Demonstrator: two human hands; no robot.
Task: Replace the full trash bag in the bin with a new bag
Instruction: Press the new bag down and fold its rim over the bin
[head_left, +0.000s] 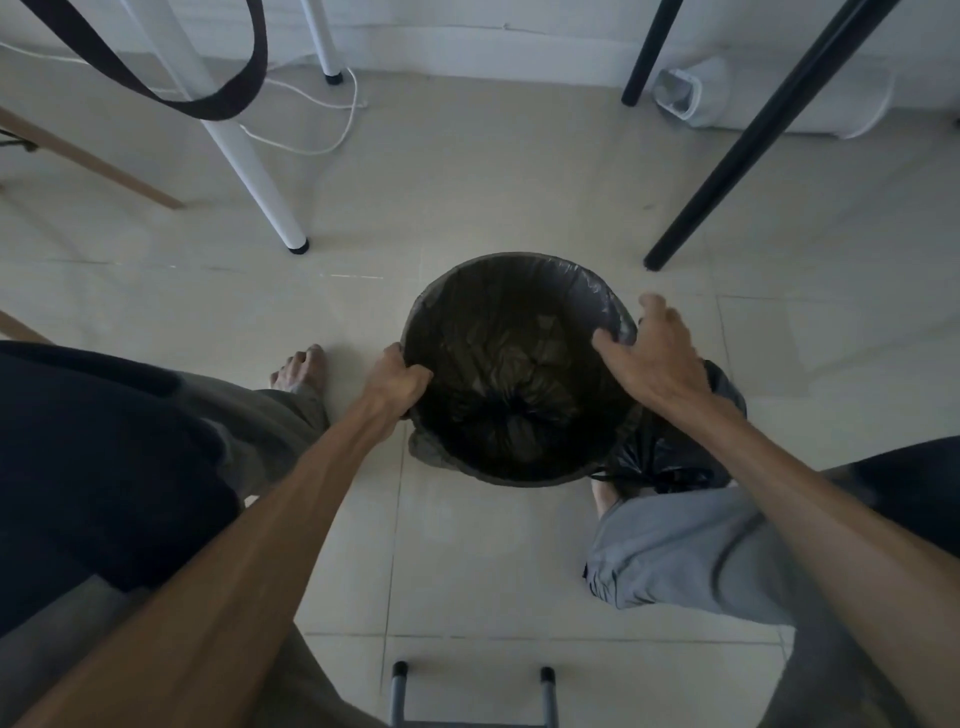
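A round bin (519, 480) stands on the tiled floor between my feet, lined with a thin dark bag (587, 283) whose edge folds over the rim. My left hand (397, 382) grips the bag's edge at the bin's left rim. My right hand (657, 356) presses on the bag's edge at the right rim, fingers spread. A tied, full black trash bag (670, 452) lies on the floor just right of the bin, partly under my right forearm.
A white table leg (249, 171) stands behind the bin to the left, a black leg (727, 161) to the right. A white cable (332, 140) and a white appliance (691, 98) lie near the wall. A stool's legs (470, 691) sit at the bottom edge.
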